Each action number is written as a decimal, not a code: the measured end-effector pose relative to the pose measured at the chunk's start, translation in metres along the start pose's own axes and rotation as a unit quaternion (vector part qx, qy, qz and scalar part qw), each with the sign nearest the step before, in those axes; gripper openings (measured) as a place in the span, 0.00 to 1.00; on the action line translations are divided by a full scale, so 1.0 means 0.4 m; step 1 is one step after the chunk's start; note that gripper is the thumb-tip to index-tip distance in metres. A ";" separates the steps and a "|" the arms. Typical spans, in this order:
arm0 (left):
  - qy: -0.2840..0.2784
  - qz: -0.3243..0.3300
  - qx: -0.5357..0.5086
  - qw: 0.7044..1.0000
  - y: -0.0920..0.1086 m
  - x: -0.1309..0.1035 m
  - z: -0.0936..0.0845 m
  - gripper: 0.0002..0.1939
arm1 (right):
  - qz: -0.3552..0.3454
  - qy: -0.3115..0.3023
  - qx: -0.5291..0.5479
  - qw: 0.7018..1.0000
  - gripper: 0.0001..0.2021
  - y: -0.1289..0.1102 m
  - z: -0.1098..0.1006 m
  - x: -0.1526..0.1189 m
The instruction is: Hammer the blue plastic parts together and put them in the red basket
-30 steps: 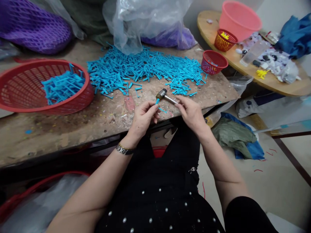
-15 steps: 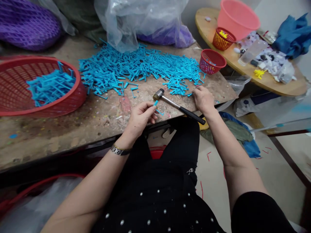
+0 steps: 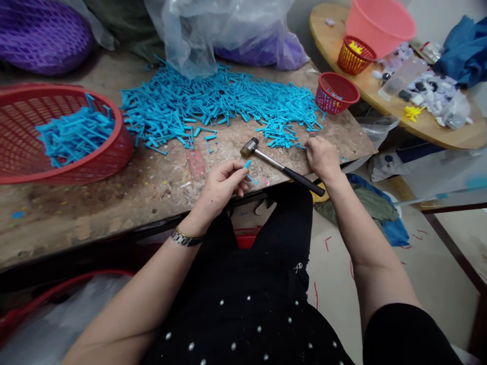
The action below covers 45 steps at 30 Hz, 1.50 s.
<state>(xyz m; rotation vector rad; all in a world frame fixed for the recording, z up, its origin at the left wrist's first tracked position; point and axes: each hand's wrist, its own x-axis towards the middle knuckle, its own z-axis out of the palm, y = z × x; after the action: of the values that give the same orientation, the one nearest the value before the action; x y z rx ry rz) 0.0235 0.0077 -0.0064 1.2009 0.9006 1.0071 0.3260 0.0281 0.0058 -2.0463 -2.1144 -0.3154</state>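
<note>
Between thumb and fingers, my left hand (image 3: 226,185) pinches a small blue plastic piece (image 3: 247,164) with a thin bent arm, just over the table's front edge. My right hand (image 3: 321,156) rests at the right end of the blue pile, its fingers closed together; a bit of blue shows at the fingertips, but what they grip is hidden. A mallet (image 3: 274,162) with a metal shaft and black handle lies on the table between both hands. Behind it spreads a large heap of blue plastic pieces (image 3: 220,99).
On the left stands a red basket (image 3: 124,137) with more blue pieces. A small red basket (image 3: 338,91) sits at the table's right corner. Plastic bags (image 3: 228,30) crowd the back. A round wooden table (image 3: 365,88) on the right bears a pink tub (image 3: 380,25) and clutter.
Both hands have hardly moved against the table; the view has shifted slightly. The left hand still pinches the blue piece, and the right stays at the pile's edge.
</note>
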 end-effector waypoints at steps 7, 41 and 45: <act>-0.004 -0.002 0.008 1.000 0.000 0.000 0.002 0.10 | 0.018 -0.020 -0.014 1.000 0.15 -0.012 0.016 0.006; -0.052 0.026 0.079 0.995 0.016 -0.023 0.021 0.09 | -0.118 0.117 0.321 0.933 0.14 -0.291 -0.067 -0.153; -0.051 0.021 0.092 0.994 0.017 -0.025 0.020 0.08 | -0.114 0.112 0.317 0.935 0.14 -0.300 -0.064 -0.156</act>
<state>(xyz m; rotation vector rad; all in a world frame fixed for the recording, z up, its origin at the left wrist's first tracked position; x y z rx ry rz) 0.0269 -0.0037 0.0016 1.4182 0.9058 0.9025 0.2077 -0.0423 0.0100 -1.3392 -1.9668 0.1008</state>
